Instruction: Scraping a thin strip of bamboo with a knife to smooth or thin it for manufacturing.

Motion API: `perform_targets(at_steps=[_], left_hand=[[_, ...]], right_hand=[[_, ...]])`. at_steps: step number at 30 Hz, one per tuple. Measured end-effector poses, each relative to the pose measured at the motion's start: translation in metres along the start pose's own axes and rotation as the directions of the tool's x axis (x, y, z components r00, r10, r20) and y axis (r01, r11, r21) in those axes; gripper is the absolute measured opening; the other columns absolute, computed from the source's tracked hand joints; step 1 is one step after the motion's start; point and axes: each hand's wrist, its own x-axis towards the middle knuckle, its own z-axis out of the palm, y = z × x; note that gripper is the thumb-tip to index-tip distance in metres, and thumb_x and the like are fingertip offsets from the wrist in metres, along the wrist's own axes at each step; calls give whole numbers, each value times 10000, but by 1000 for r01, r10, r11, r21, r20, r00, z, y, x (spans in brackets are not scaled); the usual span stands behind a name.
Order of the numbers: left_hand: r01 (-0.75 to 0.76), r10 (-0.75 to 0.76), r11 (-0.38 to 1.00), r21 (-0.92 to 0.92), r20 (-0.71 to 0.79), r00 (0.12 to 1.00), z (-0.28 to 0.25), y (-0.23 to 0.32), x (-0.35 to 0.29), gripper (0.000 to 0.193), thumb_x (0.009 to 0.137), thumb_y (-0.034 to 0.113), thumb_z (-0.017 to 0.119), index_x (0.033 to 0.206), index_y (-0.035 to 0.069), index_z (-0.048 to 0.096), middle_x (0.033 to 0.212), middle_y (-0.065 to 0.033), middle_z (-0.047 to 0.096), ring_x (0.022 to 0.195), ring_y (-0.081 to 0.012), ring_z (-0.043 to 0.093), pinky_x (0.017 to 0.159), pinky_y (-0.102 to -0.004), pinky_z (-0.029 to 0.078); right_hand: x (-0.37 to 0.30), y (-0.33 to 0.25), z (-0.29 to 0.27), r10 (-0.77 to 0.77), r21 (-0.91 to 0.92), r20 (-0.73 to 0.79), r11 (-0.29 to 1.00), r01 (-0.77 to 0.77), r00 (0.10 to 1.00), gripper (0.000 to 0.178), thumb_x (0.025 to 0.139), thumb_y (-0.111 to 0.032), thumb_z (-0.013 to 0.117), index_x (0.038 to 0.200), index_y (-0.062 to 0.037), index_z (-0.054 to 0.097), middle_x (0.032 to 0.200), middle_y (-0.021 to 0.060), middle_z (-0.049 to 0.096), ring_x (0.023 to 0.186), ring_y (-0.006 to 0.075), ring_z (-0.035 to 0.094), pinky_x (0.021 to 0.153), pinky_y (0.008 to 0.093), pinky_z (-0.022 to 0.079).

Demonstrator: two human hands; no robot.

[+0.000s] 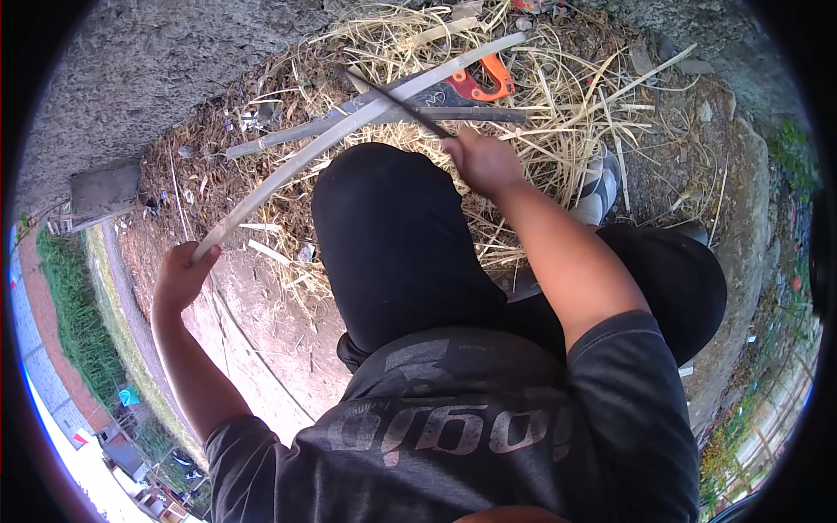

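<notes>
My left hand (pixel 181 277) is closed around the near end of a long, pale, slightly bent strip (pixel 301 159) that looks like split bamboo. The strip slants up and to the right, past my raised knee, over the shavings. My right hand (pixel 488 164) grips a dark, narrow-bladed knife (pixel 403 105); its handle is mostly hidden in my fist. Near its middle, the blade crosses the strip, seemingly touching it. Beneath them, on the ground, lies a hand saw with an orange handle (pixel 495 80). A grey-brown stick (pixel 475 114) rests just below the saw.
Curled pale shavings (pixel 567 131) cover the ground around my feet. A rough grey wall (pixel 183 65) rises at the far side. My dark-clad knee (pixel 388 227) stands between my arms, and a grey-and-white shoe (pixel 597 192) is at right. A stone edge (pixel 754 200) curves along the right.
</notes>
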Motion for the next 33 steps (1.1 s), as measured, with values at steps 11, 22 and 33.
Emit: perform_targets(at_steps=[11, 22, 33], left_hand=[[1, -1, 1000, 9, -4, 1000, 0, 2, 1, 446, 901, 423, 676, 767, 0, 637, 570, -76, 538, 534, -163, 493, 522, -391, 395], [0, 0, 999, 45, -13, 1000, 21, 2, -5, 455, 895, 422, 679, 783, -18, 636, 589, -121, 557, 549, -204, 513, 539, -407, 409], [-7, 7, 1000, 19, 31, 999, 26, 0, -3, 433, 903, 403, 681, 790, -13, 645, 577, -103, 544, 540, -177, 484, 530, -390, 402]], right_hand=[[-1, 23, 6, 49, 168, -177, 986, -19, 983, 422, 1021, -454, 411, 1032, -72, 591, 782, 272, 650, 780, 479, 637, 709, 582, 491], [15, 44, -8, 261, 134, -304, 964, -231, 916, 514, 1025, -479, 374, 955, -34, 623, 808, 235, 681, 794, 429, 670, 717, 540, 525], [15, 78, -24, 334, 69, -119, 942, -328, 935, 547, 1038, -493, 307, 1022, -42, 616, 900, 234, 693, 855, 414, 680, 779, 541, 526]])
